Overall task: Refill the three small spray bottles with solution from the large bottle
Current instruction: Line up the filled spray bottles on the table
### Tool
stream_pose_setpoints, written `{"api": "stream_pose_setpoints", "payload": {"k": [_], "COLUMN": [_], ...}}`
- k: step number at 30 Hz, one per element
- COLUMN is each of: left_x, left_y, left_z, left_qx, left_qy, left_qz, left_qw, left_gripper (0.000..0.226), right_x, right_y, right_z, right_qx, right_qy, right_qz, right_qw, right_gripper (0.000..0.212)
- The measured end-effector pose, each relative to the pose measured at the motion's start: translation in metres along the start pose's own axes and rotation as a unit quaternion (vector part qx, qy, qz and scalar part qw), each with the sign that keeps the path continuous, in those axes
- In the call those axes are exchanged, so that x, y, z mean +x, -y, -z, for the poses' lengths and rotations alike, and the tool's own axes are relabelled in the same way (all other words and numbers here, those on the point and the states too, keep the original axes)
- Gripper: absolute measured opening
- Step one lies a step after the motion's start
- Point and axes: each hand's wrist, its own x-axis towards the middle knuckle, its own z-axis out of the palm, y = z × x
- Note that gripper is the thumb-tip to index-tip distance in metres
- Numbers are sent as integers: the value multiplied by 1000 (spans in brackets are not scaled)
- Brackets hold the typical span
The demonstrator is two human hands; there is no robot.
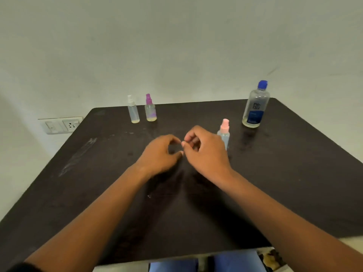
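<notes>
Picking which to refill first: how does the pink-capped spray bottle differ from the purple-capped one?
The pink-capped bottle stands nearer, just behind the right hand; the purple-capped bottle stands at the table's far edge. The pink-capped one looks slimmer, the purple-capped one rounder, with a purple label. Both stand upright, capped, with clear bodies.

One head-worn view, forward and down over the table (294, 173), close.

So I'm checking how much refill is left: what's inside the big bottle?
The big bottle holds only a thin layer of pale yellowish liquid at the bottom. Above it the clear wall looks empty. The blue label hides part of the lower body, and the blue cap is on.
</notes>
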Motion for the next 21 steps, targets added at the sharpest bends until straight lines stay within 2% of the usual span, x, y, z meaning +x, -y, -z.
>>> {"api": "stream_pose_setpoints", "payload": {"k": [2,7,10,14,19,21], "left_x": [-15,-34,-36,-38,-48,-45], "left_y": [-12,-27,-29,-27,-20,-19], "left_z": [-14,-34,-36,-38,-48,-47], "left_qx": [21,93,105,113,111,118], "left_qy": [21,23,23,19,-25,-19], "left_qz": [-23,-47,-51,-59,-73,-68], "left_qw": [999,994,993,992,991,990], "left_gripper": [36,39,41,41,40,43], "right_x": [-20,-36,-26,-6,8,13], "right_y": [-19,-60,-70,-79,-84,-83], "right_z": [17,52,60,57,53,51], "right_qx": [-29,-78,-75,-70,-55,-45], "right_qy": [19,-50,-82,-48,-27,-35], "right_qz": [-60,-159,-153,-141,-135,-136], "right_qw": [998,983,982,986,989,989], "right_gripper": [15,28,32,55,42,38]}}
